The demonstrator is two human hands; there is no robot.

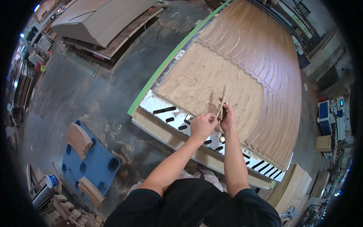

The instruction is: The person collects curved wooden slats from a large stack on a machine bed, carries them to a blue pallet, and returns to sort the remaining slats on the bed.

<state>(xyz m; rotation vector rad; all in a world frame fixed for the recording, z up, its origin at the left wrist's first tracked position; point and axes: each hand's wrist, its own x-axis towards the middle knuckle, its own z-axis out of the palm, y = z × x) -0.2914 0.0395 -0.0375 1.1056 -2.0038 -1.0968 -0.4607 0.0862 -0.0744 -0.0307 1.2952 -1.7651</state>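
Observation:
My right hand [228, 118] is closed round a thin, tan wooden strip [223, 99] that stands nearly upright, edge toward me. Close beside it, my left hand [204, 125] has its fingers curled together at the strip's lower end. Something dark shows between the right fingers, too small to name. Both hands are above the near edge of a large panel [181, 84], whose beige, ridged surface looks coated with a paste. Curved rows of brown wood strips [278, 115] cover its far and right parts. A small round object [222, 139] lies below the right wrist.
A pale metal edge [157, 104] with dark slots runs along the panel's near side. Green trim [151, 81] borders its left. A blue pallet [89, 166] on the floor carries stacks of curved wood strips [78, 140]. A large box-like wooden form [109, 28] stands far left.

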